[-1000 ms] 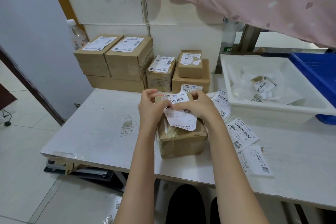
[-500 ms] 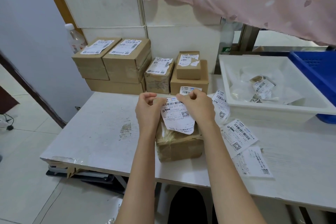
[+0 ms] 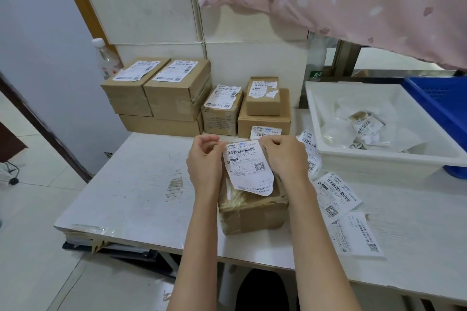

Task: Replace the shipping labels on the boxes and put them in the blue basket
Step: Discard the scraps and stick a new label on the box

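Both the left hand (image 3: 206, 159) and right hand (image 3: 286, 156) pinch the shipping label (image 3: 249, 168) by its top corners, above the taped box (image 3: 252, 209).

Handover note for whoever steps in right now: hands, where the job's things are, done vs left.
Left hand: pinches the top left corner of the shipping label.
Right hand: pinches its top right corner. The label hangs free over the taped box in front of the person, not stuck down.
Loose labels lie on the table right of that box. Scraps of paper sit in the white tray. The blue basket is behind the tray; no box shows in the part in view.
Left: finish this box's label, move it to the basket, then the stacked boxes at the wall.
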Demonstrator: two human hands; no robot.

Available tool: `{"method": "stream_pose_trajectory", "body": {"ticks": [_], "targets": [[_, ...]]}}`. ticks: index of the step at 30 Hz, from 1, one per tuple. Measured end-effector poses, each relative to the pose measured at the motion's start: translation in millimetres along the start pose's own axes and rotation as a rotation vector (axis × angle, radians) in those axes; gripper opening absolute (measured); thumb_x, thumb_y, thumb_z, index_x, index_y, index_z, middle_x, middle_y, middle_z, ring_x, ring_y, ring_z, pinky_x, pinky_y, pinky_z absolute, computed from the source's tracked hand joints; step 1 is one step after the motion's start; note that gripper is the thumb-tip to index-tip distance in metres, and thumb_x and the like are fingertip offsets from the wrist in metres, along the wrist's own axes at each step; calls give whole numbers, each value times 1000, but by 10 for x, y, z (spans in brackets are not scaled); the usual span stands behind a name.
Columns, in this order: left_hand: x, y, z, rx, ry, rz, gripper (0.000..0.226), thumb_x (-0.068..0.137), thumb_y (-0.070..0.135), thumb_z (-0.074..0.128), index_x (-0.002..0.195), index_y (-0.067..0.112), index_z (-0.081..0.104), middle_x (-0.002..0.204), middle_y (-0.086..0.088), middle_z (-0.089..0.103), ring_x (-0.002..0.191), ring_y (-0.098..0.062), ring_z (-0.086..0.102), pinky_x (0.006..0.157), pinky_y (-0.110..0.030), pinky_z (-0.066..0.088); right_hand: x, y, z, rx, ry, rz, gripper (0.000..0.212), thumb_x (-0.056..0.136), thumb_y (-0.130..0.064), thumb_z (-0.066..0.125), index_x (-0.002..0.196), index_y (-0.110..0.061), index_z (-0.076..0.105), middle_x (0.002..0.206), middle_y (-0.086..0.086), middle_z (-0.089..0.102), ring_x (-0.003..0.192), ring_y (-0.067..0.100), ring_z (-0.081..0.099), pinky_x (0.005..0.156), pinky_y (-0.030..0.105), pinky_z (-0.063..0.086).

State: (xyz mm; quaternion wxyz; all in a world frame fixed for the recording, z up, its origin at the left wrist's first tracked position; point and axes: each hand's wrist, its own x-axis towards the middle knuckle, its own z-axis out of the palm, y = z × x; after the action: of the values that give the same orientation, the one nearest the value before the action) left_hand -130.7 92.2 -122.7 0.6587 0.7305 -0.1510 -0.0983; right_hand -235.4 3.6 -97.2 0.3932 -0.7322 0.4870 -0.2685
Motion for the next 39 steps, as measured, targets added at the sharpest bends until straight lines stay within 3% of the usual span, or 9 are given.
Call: {"method": "stream_pose_trajectory", "body": {"ticks": [3, 11, 16, 19, 23, 27, 31, 34, 39], "targets": [[2, 1, -1, 3, 0, -4, 11, 82, 17, 68, 91, 23, 65, 87, 7, 72, 90, -15, 67, 88, -47, 53, -79, 19, -24, -11, -89, -3, 27, 91, -37, 61, 99, -13, 71, 91, 1, 72, 91, 26, 63, 76, 34, 49], [-28, 9, -109, 78, -137, 120, 12, 74, 25, 67, 82, 28, 58, 94, 13, 67, 87, -9, 60, 84, -42, 50, -157, 2, -14, 175, -81, 37, 28, 91, -26, 65, 111, -6, 67, 110, 1, 68, 108, 26, 60, 90, 34, 45], [-54, 10, -358, 80, -439, 107, 17, 77, 15, 81, 85, 27, 73, 123, 9, 57, 117, -1, 52, 90, -16, 45, -176, -30, -23, 181, -89, 10, 35, 92, -23, 64, 115, 3, 63, 116, 17, 66, 113, 34, 56, 95, 40, 44], [-98, 0, -437, 148, -580, 121, 37, 56, 39, 87, 91, 43, 75, 132, 22, 43, 133, -12, 40, 110, -33, 39, -190, -26, -32, 200, -103, 27, 33, 92, -24, 64, 113, 1, 65, 114, 18, 67, 109, 34, 59, 94, 41, 45], [-124, 37, -466, 229, -644, 110, 54, 46, 52, 84, 98, 50, 71, 143, 20, 34, 141, -11, 27, 115, -41, 33, -235, -4, -67, 239, -138, 23, 30, 91, -28, 66, 114, -9, 69, 107, 7, 71, 94, 23, 65, 90, 38, 49], [-193, 52, -475, 168, -615, 65, 47, 61, 35, 91, 103, 45, 72, 146, 20, 31, 138, -8, 32, 97, -24, 46, -303, 68, -152, 301, -286, 53, 47, 85, -22, 73, 128, -7, 58, 114, 13, 69, 105, 31, 64, 96, 45, 51], [-277, 1, -466, 103, -575, 86, 43, 76, 19, 82, 114, 35, 70, 148, 19, 33, 127, 0, 36, 68, 1, 42, -347, 184, -256, 398, -441, 58, 53, 83, -14, 76, 131, -28, 58, 99, -9, 73, 78, 5, 72, 70, 18, 56], [-296, 14, -488, 119, -598, 94, 48, 77, 28, 80, 121, 39, 66, 155, 18, 27, 135, -4, 35, 77, -6, 47, -384, 246, -309, 437, -460, 73, 65, 80, -9, 78, 138, -24, 54, 91, -4, 74, 70, 4, 71, 61, 15, 54], [-289, 43, -522, 157, -741, 55, 67, 69, 33, 83, 128, 51, 56, 162, 18, 7, 142, -4, 27, 87, -13, 47, -427, 327, -298, 491, -447, 60, 66, 79, -9, 79, 138, -27, 54, 97, 1, 76, 85, 15, 73, 76, 23, 58]]}}
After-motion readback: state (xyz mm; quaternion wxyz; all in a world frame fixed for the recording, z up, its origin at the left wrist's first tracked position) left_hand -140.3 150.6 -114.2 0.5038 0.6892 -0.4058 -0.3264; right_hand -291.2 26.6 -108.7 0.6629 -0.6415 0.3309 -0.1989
